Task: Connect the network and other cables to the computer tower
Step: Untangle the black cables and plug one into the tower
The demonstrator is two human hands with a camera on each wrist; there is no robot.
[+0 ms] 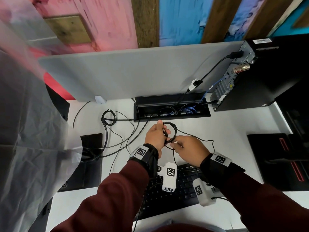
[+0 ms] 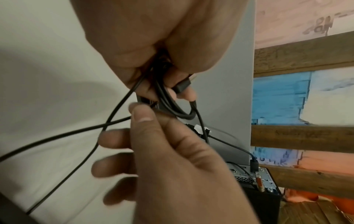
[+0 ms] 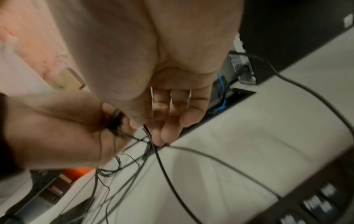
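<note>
**Both hands on a coiled black cable, tower far right**

The left hand (image 1: 154, 135) grips a small coil of black cable (image 1: 172, 131) just above the white desk (image 1: 225, 124), fingers curled round the loops. In the left wrist view the cable's black plug (image 2: 182, 86) rests against the left fingertips (image 2: 188, 94). The right hand (image 1: 190, 150) meets it from the near right, thumb and forefinger pinching the cable at the near edge of the coil; the other right fingers hang loosely. A loose strand runs from the coil out to the right and curves back toward the keyboard (image 1: 180, 186), which lies near the person, under both wrists.

The computer tower (image 1: 267, 71) stands at the far right of the desk, its back panel facing left. A thick black cable (image 1: 215, 67) is plugged in near the top of that panel, and a blue cable (image 1: 215, 83) is plugged in lower down; both drop into the open cable tray (image 1: 172, 114) set in the desk just beyond the hands. More black cables (image 1: 117, 131) loop across the desk to the left. A grey divider panel (image 1: 125, 72) stands along the far edge.
</note>
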